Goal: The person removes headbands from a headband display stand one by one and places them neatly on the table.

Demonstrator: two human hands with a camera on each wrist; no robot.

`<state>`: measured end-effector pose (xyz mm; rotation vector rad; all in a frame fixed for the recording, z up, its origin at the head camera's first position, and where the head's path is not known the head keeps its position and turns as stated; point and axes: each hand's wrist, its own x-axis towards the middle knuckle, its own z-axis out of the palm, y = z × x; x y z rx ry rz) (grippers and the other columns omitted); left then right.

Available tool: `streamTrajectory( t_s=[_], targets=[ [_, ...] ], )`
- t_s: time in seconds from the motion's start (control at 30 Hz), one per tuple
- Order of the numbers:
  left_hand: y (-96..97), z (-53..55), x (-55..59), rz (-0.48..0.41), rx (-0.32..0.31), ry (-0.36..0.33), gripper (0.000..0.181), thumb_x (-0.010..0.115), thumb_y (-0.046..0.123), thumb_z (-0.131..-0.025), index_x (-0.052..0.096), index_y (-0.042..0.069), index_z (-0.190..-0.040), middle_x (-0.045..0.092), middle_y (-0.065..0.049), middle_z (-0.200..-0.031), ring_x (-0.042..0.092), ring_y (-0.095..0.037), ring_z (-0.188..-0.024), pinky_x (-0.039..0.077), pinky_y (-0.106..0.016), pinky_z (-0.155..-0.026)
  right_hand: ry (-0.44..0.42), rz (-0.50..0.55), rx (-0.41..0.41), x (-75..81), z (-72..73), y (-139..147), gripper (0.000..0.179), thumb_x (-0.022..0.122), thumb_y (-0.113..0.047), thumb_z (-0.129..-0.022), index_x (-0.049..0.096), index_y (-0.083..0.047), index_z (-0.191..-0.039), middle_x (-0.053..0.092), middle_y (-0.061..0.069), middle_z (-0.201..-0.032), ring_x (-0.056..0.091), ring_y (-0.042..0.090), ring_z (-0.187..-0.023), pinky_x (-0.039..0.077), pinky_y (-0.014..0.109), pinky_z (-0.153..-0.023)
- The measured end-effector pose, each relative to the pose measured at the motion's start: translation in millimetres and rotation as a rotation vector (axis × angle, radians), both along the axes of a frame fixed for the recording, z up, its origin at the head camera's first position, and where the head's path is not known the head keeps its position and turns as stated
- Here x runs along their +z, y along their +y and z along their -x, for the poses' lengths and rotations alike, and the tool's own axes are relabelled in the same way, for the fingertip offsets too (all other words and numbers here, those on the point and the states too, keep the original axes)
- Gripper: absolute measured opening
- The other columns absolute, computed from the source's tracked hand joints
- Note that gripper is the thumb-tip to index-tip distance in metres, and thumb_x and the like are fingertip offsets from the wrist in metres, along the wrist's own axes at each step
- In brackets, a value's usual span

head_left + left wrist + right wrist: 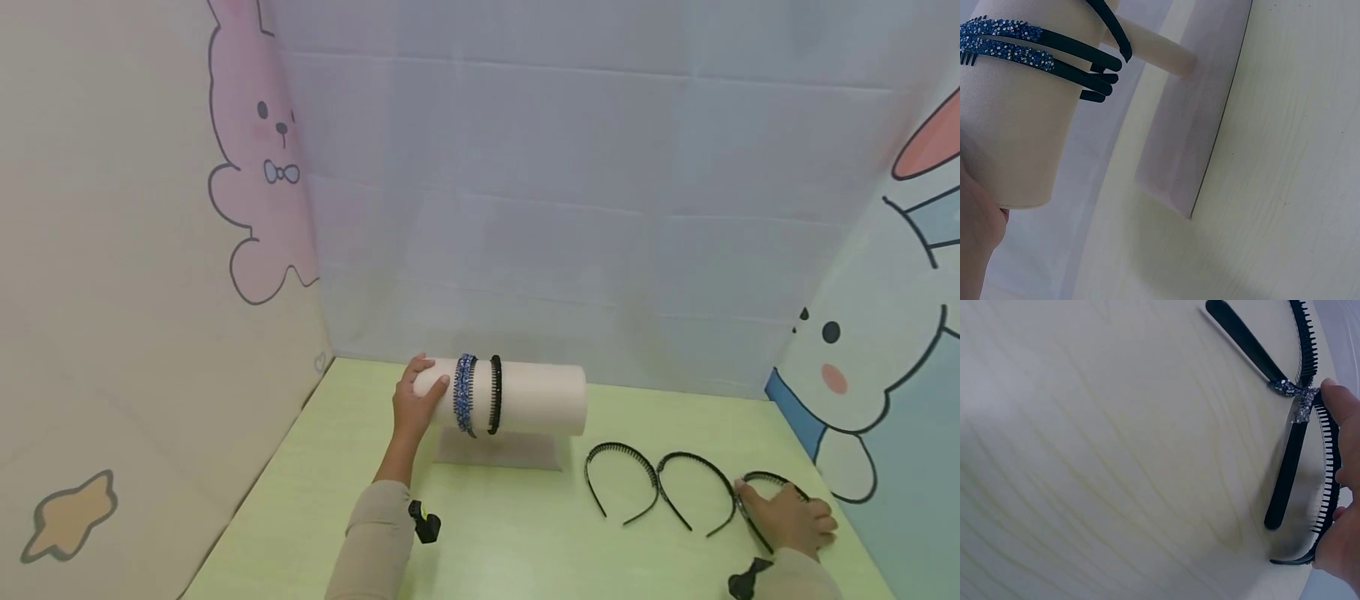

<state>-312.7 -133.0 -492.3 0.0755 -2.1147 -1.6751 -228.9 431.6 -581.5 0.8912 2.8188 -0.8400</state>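
A white display cylinder (pixel 540 400) lies sideways on a stand with a flat base (pixel 498 452). My left hand (pixel 412 408) grips its left end, thumb over the front. Two headbands with blue glitter (pixel 464 396) sit side by side around the cylinder near that thumb, and a black headband (pixel 496 396) goes round it further right. At the table's right side, my right hand (pixel 797 518) holds a black toothed headband (pixel 1334 459) along its arch, fingers and thumb on the band. That headband's glittery part shows beside the neighbouring one in the right wrist view.
Two more black headbands lie in a row left of my right hand: one nearest the stand (pixel 622 447) and a middle one (pixel 693 456). The pale green table (pixel 510 533) meets printed cloth walls at left and right and a plain back sheet (pixel 562 208).
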Motion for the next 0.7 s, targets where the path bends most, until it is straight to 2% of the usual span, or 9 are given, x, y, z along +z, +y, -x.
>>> streamTrajectory(
  t_s=[0.27, 0.43, 0.7],
  targets=[
    [-0.1, 0.3, -1.7, 0.001, -0.001, 0.026, 0.035, 0.074, 0.033, -0.078, 0.062, 0.021, -0.109, 0.046, 0.009, -0.136, 0.043, -0.026, -0.119, 0.042, -0.049, -0.088, 0.047, 0.002, 0.036, 1.7, -5.0, 1, 0.096, 0.045, -0.063, -0.083, 0.019, 0.022, -0.118, 0.007, 0.055, -0.114, 0.002, 0.069, -0.109, 0.009, 0.07, -0.088],
    [-1.4, -1.0, -1.4, 0.001, -0.004, 0.015, 0.036, 0.074, 0.033, -0.078, 0.062, 0.021, -0.109, 0.046, 0.01, -0.136, 0.043, -0.027, -0.119, 0.044, -0.048, -0.087, 0.09, -0.005, 0.011, 6.7, -9.9, -8, 0.083, 0.049, -0.048, -0.088, 0.021, 0.016, -0.133, 0.009, 0.052, -0.122, 0.006, 0.066, -0.114, 0.012, 0.07, -0.089],
    [-1.8, -2.4, 1.4, 0.003, -0.007, 0.013, 0.037, 0.073, 0.032, -0.079, 0.061, 0.018, -0.111, 0.045, 0.007, -0.138, 0.043, -0.028, -0.121, 0.042, -0.048, -0.089, 0.256, 0.011, -0.006, 14.8, -13.9, -40, 0.074, 0.051, -0.033, -0.09, 0.017, 0.009, -0.14, 0.015, 0.041, -0.133, 0.008, 0.058, -0.122, 0.013, 0.066, -0.094]
  ],
)
